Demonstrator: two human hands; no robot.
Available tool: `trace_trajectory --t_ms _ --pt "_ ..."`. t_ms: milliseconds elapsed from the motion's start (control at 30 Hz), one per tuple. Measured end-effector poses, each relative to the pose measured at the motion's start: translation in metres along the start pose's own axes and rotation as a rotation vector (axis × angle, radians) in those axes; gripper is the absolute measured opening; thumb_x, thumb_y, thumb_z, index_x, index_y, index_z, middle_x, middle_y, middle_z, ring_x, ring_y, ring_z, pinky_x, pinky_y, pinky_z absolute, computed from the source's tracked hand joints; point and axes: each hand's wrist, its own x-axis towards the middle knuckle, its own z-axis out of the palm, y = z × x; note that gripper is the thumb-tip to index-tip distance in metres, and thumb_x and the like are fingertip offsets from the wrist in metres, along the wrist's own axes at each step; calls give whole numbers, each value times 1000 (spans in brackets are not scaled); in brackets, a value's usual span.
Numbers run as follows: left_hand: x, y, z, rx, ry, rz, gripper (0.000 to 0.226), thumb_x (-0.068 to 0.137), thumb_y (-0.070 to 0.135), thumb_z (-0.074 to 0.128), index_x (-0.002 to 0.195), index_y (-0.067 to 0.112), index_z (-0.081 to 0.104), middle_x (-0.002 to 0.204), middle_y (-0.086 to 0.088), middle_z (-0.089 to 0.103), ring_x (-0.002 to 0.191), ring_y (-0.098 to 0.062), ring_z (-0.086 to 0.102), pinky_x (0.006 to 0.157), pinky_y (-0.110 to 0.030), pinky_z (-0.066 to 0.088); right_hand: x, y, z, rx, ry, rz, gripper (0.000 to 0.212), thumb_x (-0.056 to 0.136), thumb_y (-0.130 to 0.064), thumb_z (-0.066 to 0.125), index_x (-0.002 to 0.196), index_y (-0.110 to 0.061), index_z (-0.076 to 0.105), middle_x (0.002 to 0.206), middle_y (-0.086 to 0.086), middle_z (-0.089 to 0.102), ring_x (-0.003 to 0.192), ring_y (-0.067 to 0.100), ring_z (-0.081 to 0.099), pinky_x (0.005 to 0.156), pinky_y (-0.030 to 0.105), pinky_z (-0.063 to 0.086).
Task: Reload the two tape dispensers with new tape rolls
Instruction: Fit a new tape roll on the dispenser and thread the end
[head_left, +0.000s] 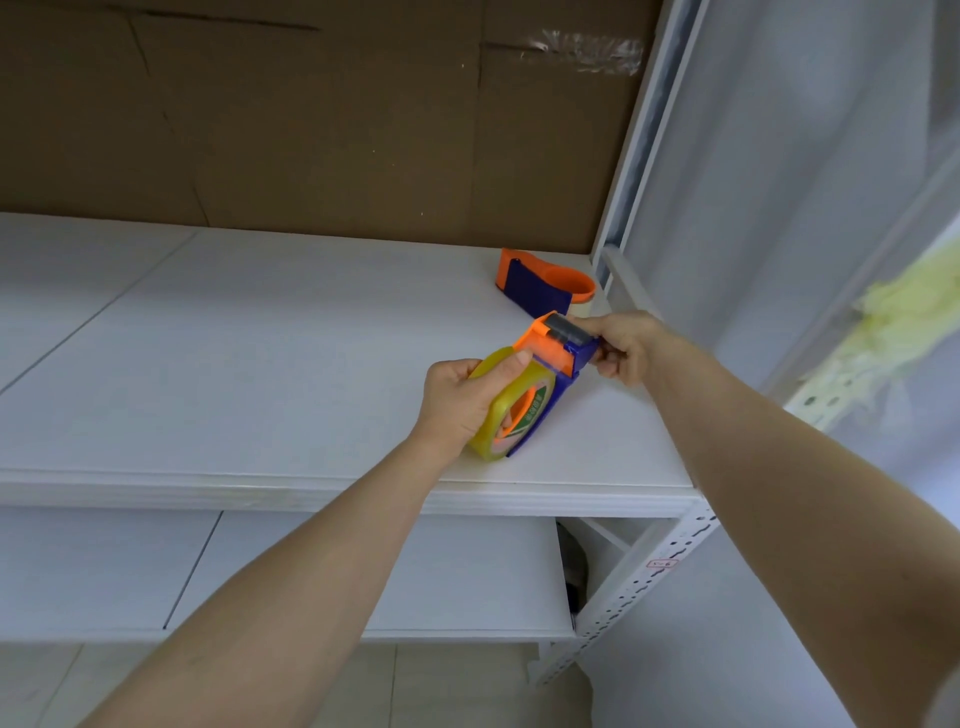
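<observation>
An orange and blue tape dispenser is held just above the white shelf, with a yellowish tape roll seated in it. My left hand grips the roll from the left, thumb on its top edge. My right hand pinches the dispenser's blue cutter end from the right; what lies between those fingers is hidden. A second orange and blue dispenser lies on the shelf behind, near the back right corner, with a pale tape roll partly showing under it.
Brown cardboard backs the shelf. A white perforated metal upright stands at the front right corner, with a lower white shelf beneath. Translucent plastic sheeting hangs on the right.
</observation>
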Motion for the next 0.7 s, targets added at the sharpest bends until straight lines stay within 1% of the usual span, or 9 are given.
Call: trace_trajectory --t_ms 33,100,167,233,300,400,500,600,700 --pt "0 0 0 -3 -4 6 26 79 37 69 69 14 65 53 9 69 53 -1 67 54 -15 54 -1 2 -1 46 -38 29 22 80 -30 72 80 -14 56 70 2 61 56 8 50 34 11 34" --pt "-1 0 -1 -13 -5 20 25 80 35 68 68 13 65 53 10 69 52 -1 67 53 -15 53 -3 7 0 157 -105 78 23 79 -28 71 92 -14 60 77 4 66 64 11 58 41 15 44" --pt "-2 -1 -2 -28 1 34 24 81 32 68 67 13 64 51 10 68 51 0 66 51 -13 53 -4 13 4 291 -183 133 27 80 -28 70 102 -13 63 85 7 71 76 17 66 62 25 55" --pt "-3 -1 -3 -38 2 46 23 82 29 67 67 13 64 51 10 68 50 0 66 51 -13 52 -6 19 9 415 -274 179 29 83 -29 64 109 -14 64 97 8 72 89 21 68 81 33 56" --pt "-4 -2 -4 -49 6 50 22 82 28 67 66 12 64 50 10 68 50 0 65 50 -13 52 -9 23 13 485 -330 201 30 88 -30 55 113 -15 63 106 9 70 99 23 66 90 37 52" --pt "-5 -1 -4 -40 9 57 23 82 29 68 66 12 65 51 9 68 50 -1 65 51 -14 52 -12 25 13 486 -310 192 28 93 -27 47 114 -15 61 107 10 68 98 23 66 85 37 54" --pt "-6 0 -3 -26 4 49 21 83 30 67 68 16 65 53 11 68 53 -2 66 53 -14 53 -14 17 8 259 -171 56 19 94 -20 48 108 -10 57 100 12 66 84 22 66 68 35 56" --pt "-6 1 -3 -26 2 49 20 83 30 66 68 17 64 52 12 68 52 0 66 52 -13 52 -13 2 7 132 37 -179 24 92 -25 54 110 -9 58 106 7 67 95 21 64 79 35 56" --pt "-7 1 -2 -24 15 58 22 83 29 67 66 15 63 49 12 66 49 2 64 48 -11 51 -17 -3 13 95 -12 -227 36 89 -28 61 120 -12 55 109 7 66 95 20 64 70 33 56"
